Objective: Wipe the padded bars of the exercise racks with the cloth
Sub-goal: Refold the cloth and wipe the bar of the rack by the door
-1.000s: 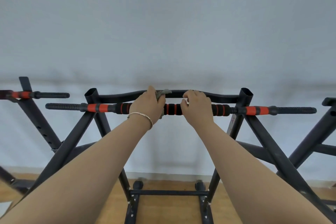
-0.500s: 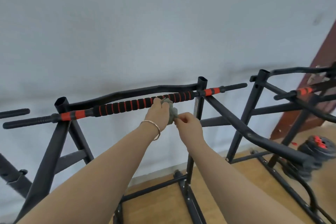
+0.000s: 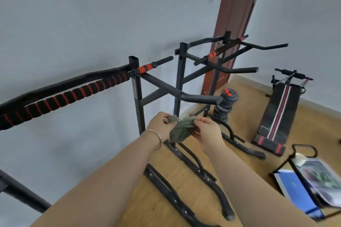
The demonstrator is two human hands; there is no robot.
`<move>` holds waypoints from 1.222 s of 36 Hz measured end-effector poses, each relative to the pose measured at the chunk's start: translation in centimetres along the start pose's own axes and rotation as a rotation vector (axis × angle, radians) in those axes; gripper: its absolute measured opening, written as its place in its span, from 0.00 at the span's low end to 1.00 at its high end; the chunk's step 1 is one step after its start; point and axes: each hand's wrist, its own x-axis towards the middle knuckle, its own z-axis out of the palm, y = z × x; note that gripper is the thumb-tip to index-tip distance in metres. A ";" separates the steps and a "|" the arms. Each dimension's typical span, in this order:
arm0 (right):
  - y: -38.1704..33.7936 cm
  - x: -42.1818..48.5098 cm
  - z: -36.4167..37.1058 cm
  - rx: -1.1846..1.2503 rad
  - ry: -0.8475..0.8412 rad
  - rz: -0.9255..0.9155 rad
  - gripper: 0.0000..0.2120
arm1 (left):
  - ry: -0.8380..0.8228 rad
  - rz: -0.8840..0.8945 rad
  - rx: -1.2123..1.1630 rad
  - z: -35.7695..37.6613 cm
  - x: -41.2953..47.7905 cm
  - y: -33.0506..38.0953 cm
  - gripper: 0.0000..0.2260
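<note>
Both hands taken off the bar (image 3: 73,96). Cloth (image 3: 181,129) is now held bunched below it, pinched in the grip of left hand (image 3: 159,125) and right hand (image 3: 208,131). Bar judged wiped; far rack (image 3: 217,55) likely next.

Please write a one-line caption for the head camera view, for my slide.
Left hand and right hand pinch a bunched green cloth, clear of the red-striped padded bar.

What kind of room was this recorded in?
Probably a home gym or small exercise room: several black racks with padded bars, a sit-up bench and stacked weight plates on a wooden floor.
</note>
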 end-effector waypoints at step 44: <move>-4.9 6.6 -12.3 -0.076 -0.354 0.025 0.08 | 0.038 -0.117 -0.126 10.0 -1.4 5.0 0.05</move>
